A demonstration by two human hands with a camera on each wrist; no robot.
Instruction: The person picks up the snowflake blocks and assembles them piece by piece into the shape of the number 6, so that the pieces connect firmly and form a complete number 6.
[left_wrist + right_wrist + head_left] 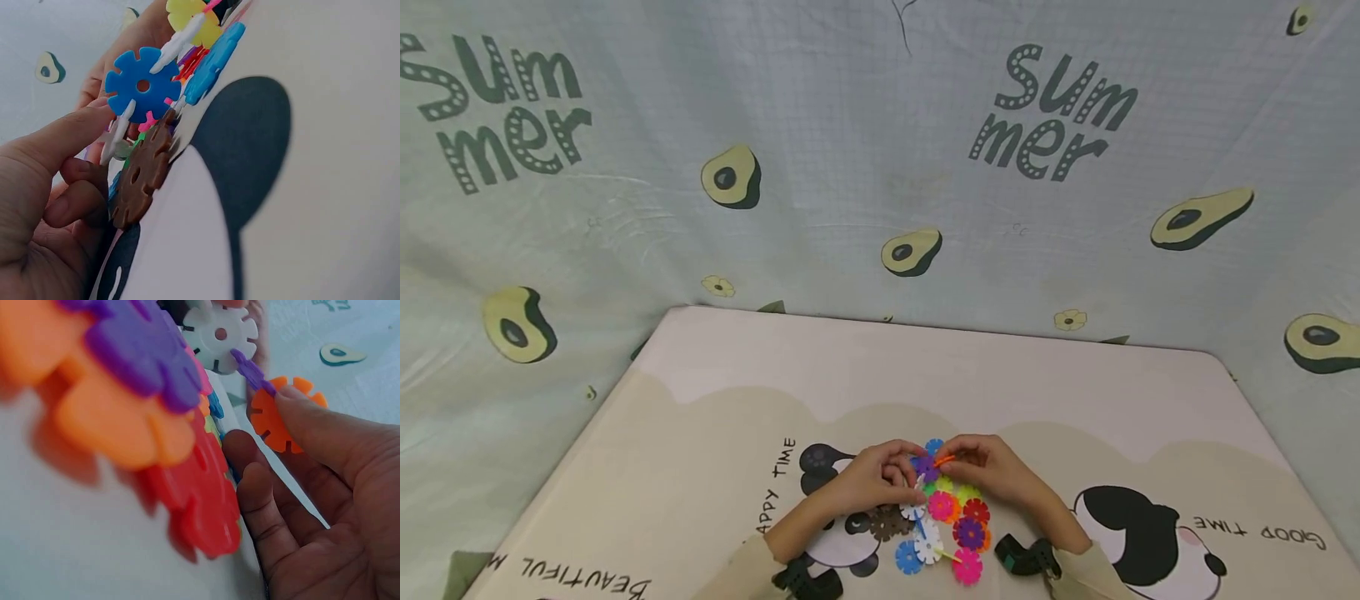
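My left hand point(887, 477) pinches a string of joined slotted plastic flower discs; in the left wrist view its thumb lies at a white disc point(119, 134) that is slotted into a blue disc point(140, 84). My right hand point(988, 467) pinches an orange disc point(281, 422) between thumb and fingers. A purple disc point(253, 372), seen edge-on, joins that orange disc to a white disc point(220, 337). Below the hands, loose discs lie on the table: a brown disc point(891, 522), a pink disc point(967, 567) and a red disc point(976, 510) among several others.
The table point(737, 358) has a cream cover printed with cartoon dogs and lettering. Behind it hangs a pale curtain point(827, 167) with avocado prints. Dark wrist bands point(808, 581) sit on both forearms, close to the discs.
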